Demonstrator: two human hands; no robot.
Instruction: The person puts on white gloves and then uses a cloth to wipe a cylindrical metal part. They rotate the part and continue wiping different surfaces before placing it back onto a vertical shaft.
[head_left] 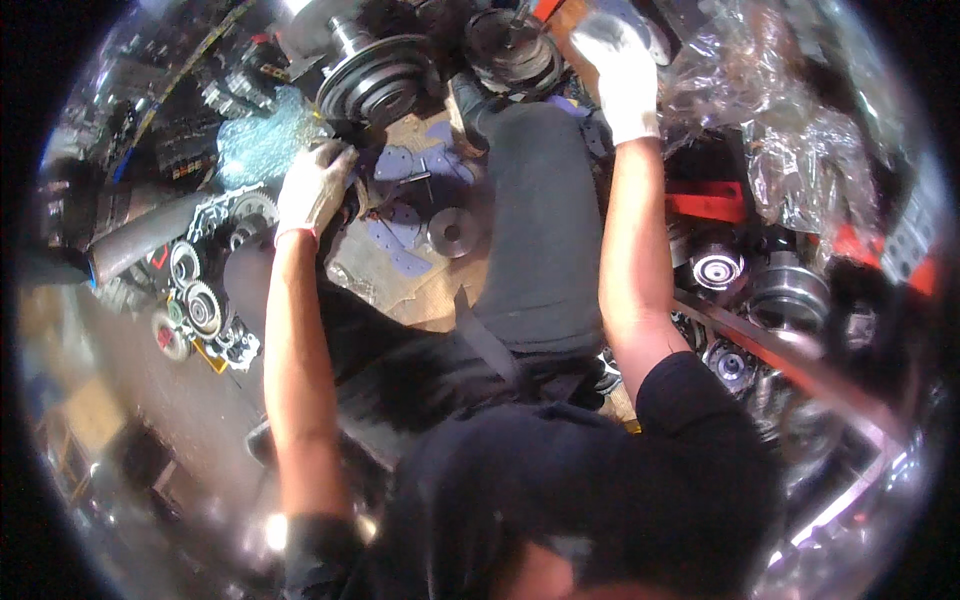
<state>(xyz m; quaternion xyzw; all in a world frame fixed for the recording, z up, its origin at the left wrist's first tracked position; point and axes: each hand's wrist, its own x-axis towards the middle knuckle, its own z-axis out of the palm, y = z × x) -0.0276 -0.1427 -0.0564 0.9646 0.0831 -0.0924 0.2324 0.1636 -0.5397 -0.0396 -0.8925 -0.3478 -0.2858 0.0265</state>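
My left hand (312, 190), in a white glove, is at the left with its fingers curled inward. What those fingers close on is hidden; dark material lies just right of them. My right hand (618, 78), also gloved in white, reaches to the far side, beside a grey metal piece (657, 45). Glare and blur hide its fingers. Between my legs lie purple-blue flat pieces (395, 163), a small T-shaped metal piece (427, 178) and a grey metal ring (452, 232). Beyond my left hand stands a large dark round part with a shaft (380, 85).
Another round dark part (515, 58) stands at the far middle. Bubble wrap (262, 140) lies beyond my left hand, gears (202, 307) left of my leg. On the right are clear plastic sheeting (805, 165), a red bar (705, 200), a long metal bar (800, 365) and cylindrical parts (788, 297).
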